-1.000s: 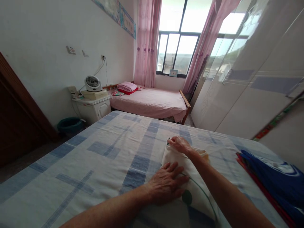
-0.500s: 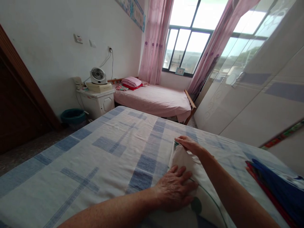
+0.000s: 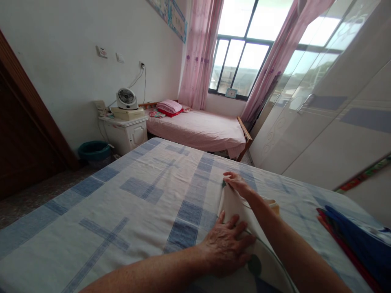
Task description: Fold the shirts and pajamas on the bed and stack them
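A folded white piece of cloth (image 3: 231, 203), perhaps a garment, lies on the blue-and-white checked bed sheet (image 3: 146, 240). It has thin green edging and a dark green dot near its lower part. My left hand (image 3: 227, 245) rests flat on the cloth with fingers spread. Farther off, my right hand (image 3: 238, 184) pinches the cloth's far corner and holds it slightly raised. A yellowish folded edge shows behind my right forearm; I cannot tell whether it belongs to the same cloth.
Folded blue and red clothes (image 3: 357, 240) lie at the bed's right side. Beyond stand a smaller pink bed (image 3: 198, 126), a white nightstand (image 3: 136, 132) with a fan (image 3: 126, 98), and a green bin (image 3: 95, 150). A glossy wardrobe (image 3: 320, 134) lines the right.
My right hand has lifted the far corner of the cloth a little and shifted slightly left. More of the yellowish edge now shows. My left hand stays nearly in place.
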`<state>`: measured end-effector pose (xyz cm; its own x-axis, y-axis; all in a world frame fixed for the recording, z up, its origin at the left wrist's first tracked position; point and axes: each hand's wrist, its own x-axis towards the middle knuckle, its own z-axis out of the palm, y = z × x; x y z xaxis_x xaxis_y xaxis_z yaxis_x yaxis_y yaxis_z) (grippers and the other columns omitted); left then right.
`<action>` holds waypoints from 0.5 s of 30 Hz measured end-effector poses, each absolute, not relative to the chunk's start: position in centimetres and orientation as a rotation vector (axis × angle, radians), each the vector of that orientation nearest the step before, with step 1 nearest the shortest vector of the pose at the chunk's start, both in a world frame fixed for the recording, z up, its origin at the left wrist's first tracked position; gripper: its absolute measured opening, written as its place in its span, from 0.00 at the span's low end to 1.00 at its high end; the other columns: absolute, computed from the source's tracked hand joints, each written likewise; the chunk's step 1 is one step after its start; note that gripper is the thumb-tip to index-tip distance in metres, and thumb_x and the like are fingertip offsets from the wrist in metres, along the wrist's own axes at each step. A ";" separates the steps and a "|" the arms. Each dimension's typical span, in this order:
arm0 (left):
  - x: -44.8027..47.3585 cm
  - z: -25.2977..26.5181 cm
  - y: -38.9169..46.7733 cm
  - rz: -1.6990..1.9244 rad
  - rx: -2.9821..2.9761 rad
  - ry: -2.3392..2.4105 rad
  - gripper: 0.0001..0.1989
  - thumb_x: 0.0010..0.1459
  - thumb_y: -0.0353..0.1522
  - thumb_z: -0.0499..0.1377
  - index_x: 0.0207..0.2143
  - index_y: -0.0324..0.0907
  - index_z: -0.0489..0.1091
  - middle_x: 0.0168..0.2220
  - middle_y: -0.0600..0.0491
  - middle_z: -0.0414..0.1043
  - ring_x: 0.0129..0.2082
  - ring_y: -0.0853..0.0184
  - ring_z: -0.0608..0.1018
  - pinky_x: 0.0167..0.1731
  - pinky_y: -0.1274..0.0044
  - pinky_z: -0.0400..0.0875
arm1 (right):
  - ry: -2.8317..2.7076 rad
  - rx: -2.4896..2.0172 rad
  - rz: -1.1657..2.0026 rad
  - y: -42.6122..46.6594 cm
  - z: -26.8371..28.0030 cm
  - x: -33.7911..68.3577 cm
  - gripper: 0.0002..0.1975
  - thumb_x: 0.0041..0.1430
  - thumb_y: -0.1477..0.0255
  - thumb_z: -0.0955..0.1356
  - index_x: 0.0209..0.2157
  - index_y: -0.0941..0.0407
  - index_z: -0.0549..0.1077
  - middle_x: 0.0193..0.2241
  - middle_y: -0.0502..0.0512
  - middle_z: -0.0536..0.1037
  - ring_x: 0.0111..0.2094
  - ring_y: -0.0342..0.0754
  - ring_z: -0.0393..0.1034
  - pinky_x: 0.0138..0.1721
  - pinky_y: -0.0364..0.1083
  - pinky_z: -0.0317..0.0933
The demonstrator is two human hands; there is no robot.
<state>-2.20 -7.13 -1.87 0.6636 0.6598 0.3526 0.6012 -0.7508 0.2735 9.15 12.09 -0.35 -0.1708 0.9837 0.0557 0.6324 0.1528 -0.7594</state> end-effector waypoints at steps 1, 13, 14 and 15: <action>-2.2 -1.9 -7.1 0.660 2.738 1.051 0.22 0.62 0.44 0.48 0.57 0.50 0.57 0.57 0.50 0.59 0.58 0.53 0.59 0.55 0.49 0.54 | -1.907 -1.550 0.755 12.3 0.2 9.2 0.13 0.46 0.71 0.66 0.35 0.58 0.75 0.24 0.53 0.76 0.26 0.46 0.69 0.31 0.45 0.61; -2.2 -2.0 -7.2 0.671 2.754 1.060 0.22 0.61 0.44 0.49 0.57 0.52 0.59 0.61 0.54 0.56 0.60 0.55 0.56 0.59 0.55 0.48 | -2.546 -1.156 0.355 2.7 0.9 12.2 0.20 0.63 0.65 0.57 0.53 0.54 0.68 0.55 0.58 0.69 0.57 0.49 0.60 0.59 0.52 0.50; -2.2 -2.0 -7.2 0.674 2.762 1.068 0.22 0.61 0.44 0.50 0.57 0.52 0.59 0.61 0.54 0.56 0.60 0.55 0.56 0.60 0.55 0.47 | -2.630 -1.147 0.371 2.4 0.0 12.2 0.22 0.64 0.65 0.57 0.57 0.55 0.65 0.59 0.58 0.64 0.61 0.50 0.54 0.61 0.54 0.45; -2.2 -1.9 -7.2 0.671 2.768 1.078 0.22 0.61 0.45 0.50 0.57 0.53 0.59 0.61 0.54 0.56 0.61 0.54 0.56 0.60 0.55 0.46 | -2.694 -1.146 0.396 2.4 -0.7 12.1 0.24 0.64 0.65 0.57 0.59 0.56 0.62 0.62 0.59 0.59 0.63 0.50 0.48 0.63 0.55 0.40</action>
<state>-2.16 -7.22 -1.87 0.6530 0.6631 0.3660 0.6208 -0.7454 0.2428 12.08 2.37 -0.67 -0.6840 0.7264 0.0667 0.6766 0.6659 -0.3142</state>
